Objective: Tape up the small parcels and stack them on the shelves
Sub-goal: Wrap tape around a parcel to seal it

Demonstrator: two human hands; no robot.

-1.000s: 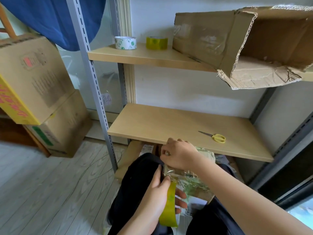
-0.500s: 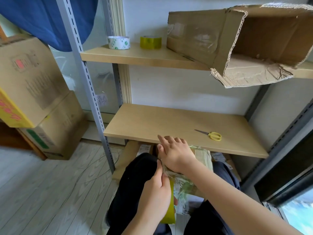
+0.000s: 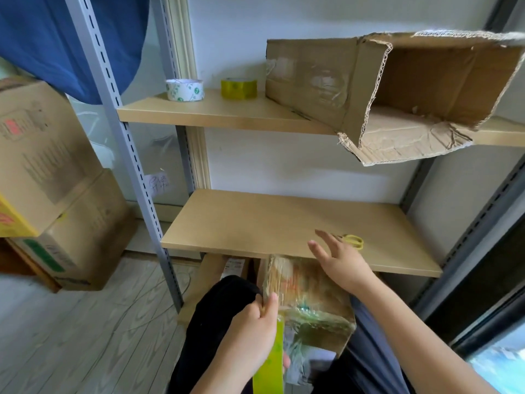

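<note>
My left hand (image 3: 255, 334) grips the yellow tape roll (image 3: 270, 362) against the parcel (image 3: 309, 300) on my lap; my right hand (image 3: 341, 260) hangs spread over the lower shelf (image 3: 241, 223), near the scissors (image 3: 353, 240).

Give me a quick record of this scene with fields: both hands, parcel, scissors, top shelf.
left hand: grips yellow-green tape roll against the parcel
right hand: open, fingers spread, reaching toward the scissors
parcel: tape-wrapped cardboard parcel on the lap
scissors: yellow-handled scissors on middle wooden shelf
top shelf: two tape rolls, open cardboard box
</note>
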